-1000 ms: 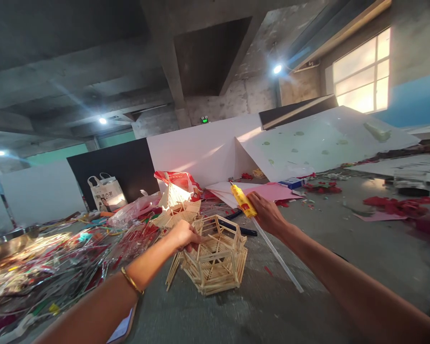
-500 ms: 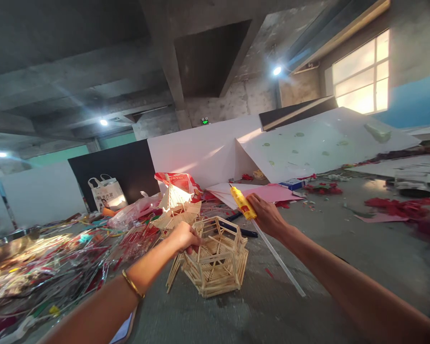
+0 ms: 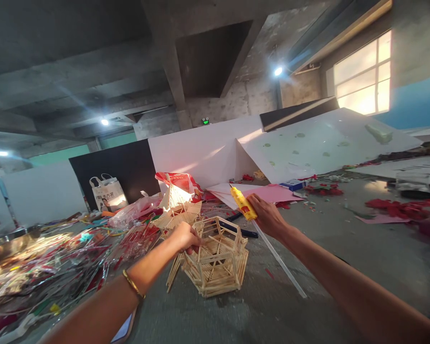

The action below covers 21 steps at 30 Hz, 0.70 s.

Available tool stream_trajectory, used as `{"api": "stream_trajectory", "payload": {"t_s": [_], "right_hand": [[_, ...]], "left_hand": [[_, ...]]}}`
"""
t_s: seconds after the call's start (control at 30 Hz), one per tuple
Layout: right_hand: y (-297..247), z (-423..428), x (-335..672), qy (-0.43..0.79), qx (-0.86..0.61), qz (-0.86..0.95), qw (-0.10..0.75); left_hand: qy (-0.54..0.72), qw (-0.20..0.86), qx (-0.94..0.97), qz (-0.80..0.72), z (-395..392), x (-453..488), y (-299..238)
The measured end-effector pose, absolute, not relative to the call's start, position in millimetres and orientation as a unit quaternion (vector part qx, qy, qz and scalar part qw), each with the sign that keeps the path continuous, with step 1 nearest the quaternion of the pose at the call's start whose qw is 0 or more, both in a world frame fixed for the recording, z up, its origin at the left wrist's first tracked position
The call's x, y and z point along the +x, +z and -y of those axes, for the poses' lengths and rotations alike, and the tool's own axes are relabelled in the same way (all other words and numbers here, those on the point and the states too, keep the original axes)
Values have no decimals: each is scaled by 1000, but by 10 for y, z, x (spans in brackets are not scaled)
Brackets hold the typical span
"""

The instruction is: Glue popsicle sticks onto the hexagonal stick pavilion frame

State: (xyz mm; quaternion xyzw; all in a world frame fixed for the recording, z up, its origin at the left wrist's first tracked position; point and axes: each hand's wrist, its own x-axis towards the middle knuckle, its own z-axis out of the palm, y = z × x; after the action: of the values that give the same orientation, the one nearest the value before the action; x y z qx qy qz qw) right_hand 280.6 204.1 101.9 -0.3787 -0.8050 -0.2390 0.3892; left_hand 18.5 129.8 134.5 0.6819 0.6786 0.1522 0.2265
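Yellow glue gun (image 3: 242, 203) in the right hand (image 3: 265, 212), fingers wrapped round it, nozzle aimed up and left, with a long whitish stick (image 3: 283, 267) trailing from its back end. Left hand (image 3: 187, 237) is at the left rim of an open wooden stick frame (image 3: 222, 279), fingers bunched together; can't tell if they're actually pinching a piece. That frame sits between both hands, well in from the far edge of the grey surface (image 3: 265, 315). Some loose sticks (image 3: 173, 274) lie just left of it, and a peaked stick model (image 3: 179, 210) stands behind. Messy heap of clear wrappers (image 3: 75, 267) toward the surface's left edge, pink sheet (image 3: 277, 192) toward the far one.
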Motion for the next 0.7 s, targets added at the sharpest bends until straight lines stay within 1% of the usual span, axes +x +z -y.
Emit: {"api": "stream_trajectory", "payload": {"t_s": [0.7], "right_hand": [[1011, -2067, 2825, -247, -372, 799, 402]], "left_hand": [[161, 218, 686, -676, -1265, 203, 1355]]}}
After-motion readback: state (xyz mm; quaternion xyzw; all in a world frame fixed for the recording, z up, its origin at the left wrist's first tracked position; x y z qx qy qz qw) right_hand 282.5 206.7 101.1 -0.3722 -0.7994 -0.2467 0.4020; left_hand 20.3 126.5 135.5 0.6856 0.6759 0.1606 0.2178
